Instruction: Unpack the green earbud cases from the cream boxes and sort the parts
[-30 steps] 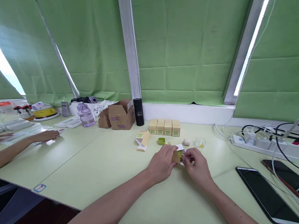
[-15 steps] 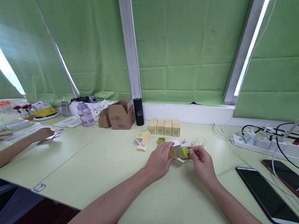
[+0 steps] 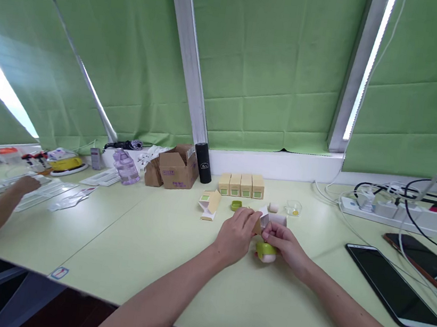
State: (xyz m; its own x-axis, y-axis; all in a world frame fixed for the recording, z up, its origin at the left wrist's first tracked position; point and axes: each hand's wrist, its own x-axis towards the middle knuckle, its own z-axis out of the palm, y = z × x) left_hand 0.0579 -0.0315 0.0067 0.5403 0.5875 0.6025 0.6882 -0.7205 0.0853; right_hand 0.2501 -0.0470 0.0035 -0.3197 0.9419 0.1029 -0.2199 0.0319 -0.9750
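My left hand (image 3: pixel 235 233) is closed around a small cardboard box (image 3: pixel 259 225), its pale inside flap showing on the right. The thumb and fingers of my right hand (image 3: pixel 286 246) are pinched together close to the box's edge. Just below those fingertips is a small rounded green-and-white figure (image 3: pixel 265 251), outside the box and low over the table. It appears to hang from the pinch; the link is hidden. A green piece (image 3: pixel 236 205) and an opened box (image 3: pixel 209 204) lie beyond my left hand. Behind my right hand are a white cylinder (image 3: pixel 277 219) and a clear cup (image 3: pixel 293 208).
Several small boxes (image 3: pixel 241 185) stand in a row near the wall. Left of them are a black bottle (image 3: pixel 203 162) and a brown carton (image 3: pixel 177 168). A phone (image 3: pixel 397 289) and a power strip (image 3: pixel 391 215) lie right. A co-worker's hand (image 3: pixel 24 186) is far left.
The green-and-white figure has come from the box opening to below my right fingers. My right hand has moved slightly left and nearer me. The co-worker's hand has moved left, away from the packet.
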